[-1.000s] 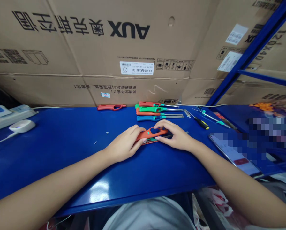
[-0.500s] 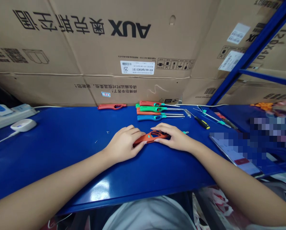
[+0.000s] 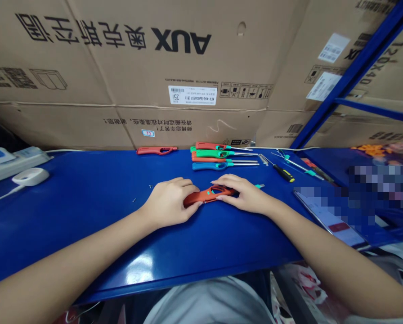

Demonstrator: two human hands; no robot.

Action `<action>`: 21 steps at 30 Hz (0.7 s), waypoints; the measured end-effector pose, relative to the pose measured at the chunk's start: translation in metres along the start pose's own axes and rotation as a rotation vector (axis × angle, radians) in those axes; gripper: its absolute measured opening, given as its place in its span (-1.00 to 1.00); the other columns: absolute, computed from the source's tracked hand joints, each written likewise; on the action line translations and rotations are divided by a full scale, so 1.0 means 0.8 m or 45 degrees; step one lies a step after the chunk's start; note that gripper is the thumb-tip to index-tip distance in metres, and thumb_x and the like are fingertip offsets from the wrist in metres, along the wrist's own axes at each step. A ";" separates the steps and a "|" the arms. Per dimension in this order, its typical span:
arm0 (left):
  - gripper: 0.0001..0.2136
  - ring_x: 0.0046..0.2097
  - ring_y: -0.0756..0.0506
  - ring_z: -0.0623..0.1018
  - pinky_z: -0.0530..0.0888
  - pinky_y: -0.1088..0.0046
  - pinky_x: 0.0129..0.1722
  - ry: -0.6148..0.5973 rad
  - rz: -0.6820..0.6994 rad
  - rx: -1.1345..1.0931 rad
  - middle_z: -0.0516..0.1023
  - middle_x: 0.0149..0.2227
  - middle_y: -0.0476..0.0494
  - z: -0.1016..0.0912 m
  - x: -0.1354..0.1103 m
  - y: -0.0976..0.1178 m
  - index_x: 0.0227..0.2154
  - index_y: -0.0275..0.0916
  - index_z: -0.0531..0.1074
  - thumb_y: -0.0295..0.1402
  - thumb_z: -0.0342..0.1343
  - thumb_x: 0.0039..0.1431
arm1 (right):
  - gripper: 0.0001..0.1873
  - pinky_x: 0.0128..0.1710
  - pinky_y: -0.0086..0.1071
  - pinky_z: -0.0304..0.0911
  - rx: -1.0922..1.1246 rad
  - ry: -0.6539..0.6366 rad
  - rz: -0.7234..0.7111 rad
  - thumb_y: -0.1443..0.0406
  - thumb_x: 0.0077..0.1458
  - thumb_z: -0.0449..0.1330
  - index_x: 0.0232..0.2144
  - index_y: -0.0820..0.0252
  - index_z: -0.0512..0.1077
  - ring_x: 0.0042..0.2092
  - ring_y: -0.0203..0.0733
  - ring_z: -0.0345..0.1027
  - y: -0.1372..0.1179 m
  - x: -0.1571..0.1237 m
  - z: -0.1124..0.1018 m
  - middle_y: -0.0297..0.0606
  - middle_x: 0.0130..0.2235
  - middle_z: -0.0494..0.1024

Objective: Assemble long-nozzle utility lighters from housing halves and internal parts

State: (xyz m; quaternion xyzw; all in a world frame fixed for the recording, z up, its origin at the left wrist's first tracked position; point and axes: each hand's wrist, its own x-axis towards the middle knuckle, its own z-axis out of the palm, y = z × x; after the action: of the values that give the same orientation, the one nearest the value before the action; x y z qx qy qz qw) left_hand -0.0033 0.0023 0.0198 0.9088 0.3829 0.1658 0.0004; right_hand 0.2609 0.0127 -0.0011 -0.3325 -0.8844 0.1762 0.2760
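Observation:
Both my hands press on an orange-red lighter body with a teal trigger that lies flat on the blue table. My left hand grips its handle end, fingers curled round it. My right hand covers the nozzle end, fingers pinched on the casing. A teal tip pokes out beyond my right hand. Behind them lies a row of assembled long lighters, red, green, orange and blue. A lone red lighter shell sits further left.
Screwdrivers and thin tools lie at the right rear. A phone rests near the right table edge. A white mouse-like device and a power strip sit far left. Tiny screws lie loose. Cardboard boxes wall the back.
The lighter body has been pressed flatter and lower onto the table. Both hands have closed tighter over it and shifted slightly left.

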 end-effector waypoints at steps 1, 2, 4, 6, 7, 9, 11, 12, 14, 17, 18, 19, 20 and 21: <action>-0.77 -0.20 -0.16 0.58 0.42 0.35 -0.33 0.004 0.003 0.009 0.62 -0.25 -0.08 -0.002 0.000 0.000 -0.20 -0.17 0.55 -0.16 0.10 0.24 | -0.59 0.08 -0.13 0.36 0.000 0.006 -0.003 0.26 0.25 0.23 0.13 0.14 0.42 0.03 -0.07 0.42 0.000 0.000 0.000 -0.09 0.01 0.55; -0.77 -0.19 -0.16 0.58 0.42 0.35 -0.33 0.001 0.008 0.019 0.62 -0.25 -0.08 -0.004 0.001 0.000 -0.21 -0.17 0.54 -0.16 0.11 0.23 | -0.59 0.08 -0.13 0.36 -0.001 0.008 -0.005 0.26 0.25 0.23 0.13 0.14 0.42 0.03 -0.07 0.42 0.000 0.000 0.000 -0.10 0.01 0.55; -0.78 -0.19 -0.17 0.58 0.42 0.35 -0.32 -0.028 0.019 0.032 0.62 -0.25 -0.08 -0.006 0.002 0.000 -0.22 -0.17 0.54 -0.18 0.13 0.21 | -0.58 0.09 -0.11 0.35 -0.006 -0.004 -0.008 0.25 0.24 0.24 0.14 0.14 0.41 0.04 -0.06 0.40 0.000 0.000 0.000 -0.10 0.02 0.55; -0.80 -0.19 -0.18 0.58 0.42 0.36 -0.33 -0.073 0.013 0.031 0.62 -0.25 -0.08 -0.007 0.002 -0.001 -0.24 -0.17 0.54 -0.19 0.14 0.20 | -0.59 0.09 -0.10 0.34 -0.006 -0.028 -0.007 0.25 0.25 0.23 0.13 0.13 0.41 0.05 -0.06 0.39 0.000 0.000 0.000 -0.11 0.03 0.55; -0.81 -0.18 -0.17 0.58 0.42 0.36 -0.33 -0.091 0.002 0.024 0.62 -0.25 -0.08 -0.007 0.002 -0.001 -0.24 -0.17 0.53 -0.19 0.15 0.20 | -0.60 0.09 -0.09 0.34 0.000 -0.037 -0.006 0.25 0.26 0.23 0.13 0.12 0.41 0.05 -0.06 0.39 0.001 0.000 0.000 -0.11 0.03 0.54; -0.81 -0.18 -0.17 0.59 0.42 0.38 -0.34 -0.111 -0.024 0.004 0.61 -0.23 -0.06 -0.006 0.001 -0.002 -0.23 -0.15 0.53 -0.18 0.16 0.20 | -0.61 0.09 -0.09 0.34 0.014 -0.043 -0.003 0.26 0.26 0.22 0.13 0.11 0.41 0.05 -0.06 0.38 0.001 0.000 0.000 -0.11 0.03 0.54; -0.80 -0.16 -0.17 0.59 0.42 0.38 -0.33 -0.115 -0.030 -0.012 0.62 -0.21 -0.06 -0.005 0.001 -0.003 -0.21 -0.14 0.53 -0.16 0.18 0.19 | -0.59 0.10 -0.09 0.34 0.023 -0.048 -0.005 0.28 0.25 0.23 0.14 0.10 0.41 0.05 -0.07 0.38 0.001 -0.001 0.000 -0.11 0.03 0.52; -0.79 -0.15 -0.17 0.59 0.43 0.38 -0.33 -0.114 -0.026 -0.015 0.62 -0.21 -0.06 -0.004 0.001 -0.004 -0.21 -0.14 0.53 -0.15 0.19 0.19 | -0.59 0.10 -0.09 0.34 0.025 -0.049 -0.009 0.28 0.25 0.23 0.14 0.11 0.41 0.05 -0.07 0.38 0.002 -0.001 0.000 -0.11 0.03 0.52; -0.78 -0.15 -0.17 0.59 0.42 0.39 -0.33 -0.108 -0.019 -0.018 0.62 -0.21 -0.07 -0.004 0.001 -0.004 -0.22 -0.15 0.53 -0.14 0.20 0.19 | -0.59 0.10 -0.09 0.34 0.026 -0.052 -0.017 0.29 0.25 0.23 0.14 0.12 0.40 0.05 -0.08 0.38 0.002 -0.002 0.000 -0.10 0.02 0.51; -0.79 -0.17 -0.16 0.59 0.42 0.40 -0.34 -0.111 -0.021 -0.032 0.62 -0.24 -0.06 -0.005 0.002 -0.003 -0.24 -0.15 0.54 -0.13 0.21 0.20 | -0.61 0.09 -0.09 0.35 0.035 -0.043 -0.017 0.28 0.26 0.22 0.13 0.10 0.42 0.05 -0.07 0.38 0.002 -0.002 0.001 -0.10 0.02 0.50; -0.79 -0.17 -0.16 0.59 0.41 0.41 -0.35 -0.116 -0.023 -0.040 0.62 -0.25 -0.06 -0.005 0.003 -0.002 -0.24 -0.15 0.55 -0.14 0.22 0.20 | -0.62 0.08 -0.09 0.36 0.038 -0.041 -0.013 0.28 0.26 0.21 0.13 0.09 0.42 0.04 -0.07 0.39 0.001 -0.002 0.002 -0.10 0.02 0.51; -0.80 -0.18 -0.15 0.59 0.40 0.41 -0.36 -0.122 -0.027 -0.044 0.61 -0.25 -0.05 -0.005 0.003 -0.002 -0.24 -0.14 0.56 -0.15 0.23 0.19 | -0.62 0.08 -0.09 0.36 0.038 -0.042 -0.012 0.28 0.27 0.21 0.12 0.09 0.43 0.03 -0.08 0.40 0.000 -0.001 0.002 -0.10 0.01 0.51; -0.81 -0.18 -0.15 0.59 0.39 0.42 -0.37 -0.128 -0.033 -0.046 0.61 -0.26 -0.04 -0.006 0.003 -0.002 -0.24 -0.14 0.56 -0.16 0.25 0.19 | -0.63 0.08 -0.10 0.36 0.037 -0.043 -0.014 0.28 0.27 0.21 0.11 0.09 0.44 0.02 -0.08 0.40 0.000 -0.001 0.002 -0.10 0.00 0.51; -0.82 -0.18 -0.15 0.59 0.38 0.43 -0.38 -0.132 -0.042 -0.044 0.61 -0.26 -0.04 -0.006 0.003 -0.001 -0.24 -0.13 0.57 -0.17 0.26 0.18 | -0.64 0.08 -0.11 0.36 0.035 -0.046 -0.016 0.28 0.27 0.20 0.11 0.10 0.45 0.02 -0.09 0.41 -0.001 0.000 0.003 -0.11 -0.01 0.51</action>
State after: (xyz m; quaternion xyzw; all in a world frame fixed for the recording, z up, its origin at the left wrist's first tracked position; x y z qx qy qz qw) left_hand -0.0036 0.0042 0.0247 0.9095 0.3945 0.1251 0.0387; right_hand 0.2594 0.0118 -0.0024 -0.3198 -0.8889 0.1925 0.2656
